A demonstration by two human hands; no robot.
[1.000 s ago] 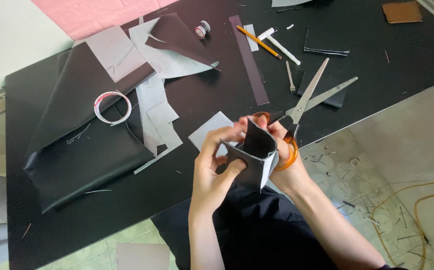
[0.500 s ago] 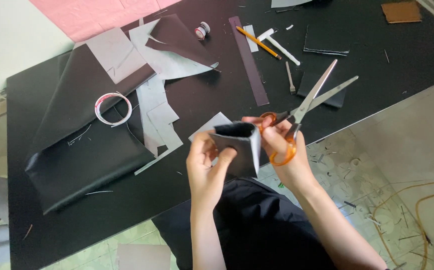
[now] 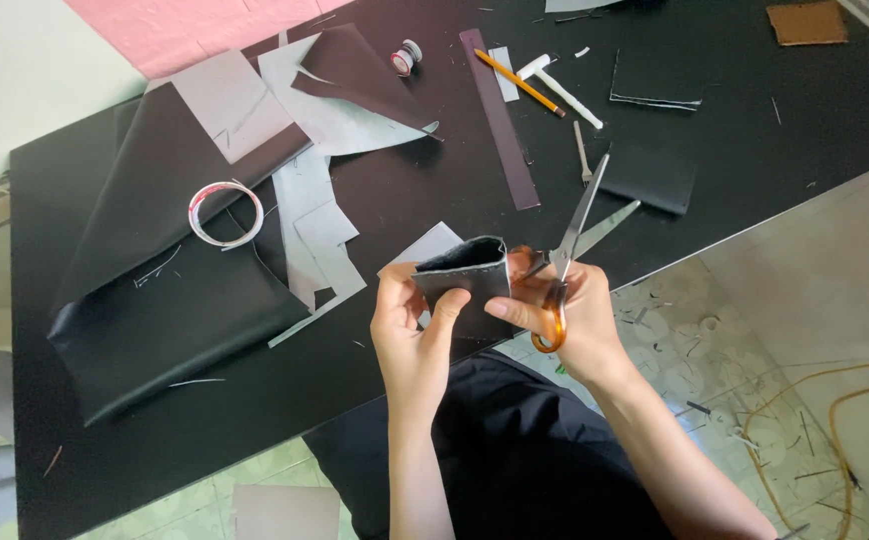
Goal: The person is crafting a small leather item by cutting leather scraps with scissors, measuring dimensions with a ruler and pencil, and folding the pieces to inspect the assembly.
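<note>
My left hand (image 3: 410, 330) pinches the left side of a small folded piece of dark leather-like material (image 3: 465, 275), held above the table's front edge. My right hand (image 3: 575, 320) touches the piece's right side with its fingertips while its fingers sit through the orange handles of a pair of scissors (image 3: 575, 235). The scissor blades stand apart and point up and away from me, clear of the piece. The piece shows a pale grey inner edge along its top.
The black table (image 3: 805, 90) carries large dark sheets (image 3: 165, 300), grey offcuts (image 3: 315, 220), a tape roll (image 3: 223, 212), a dark strip (image 3: 500, 120), a pencil (image 3: 520, 82), a white tool (image 3: 560, 90), a small spool (image 3: 407, 57) and a brown card (image 3: 807, 22). Tiled floor with scraps lies right.
Both hands have turned the folded piece from upright to level and shifted it slightly left. The scissors stayed in my right hand, blades still apart.
</note>
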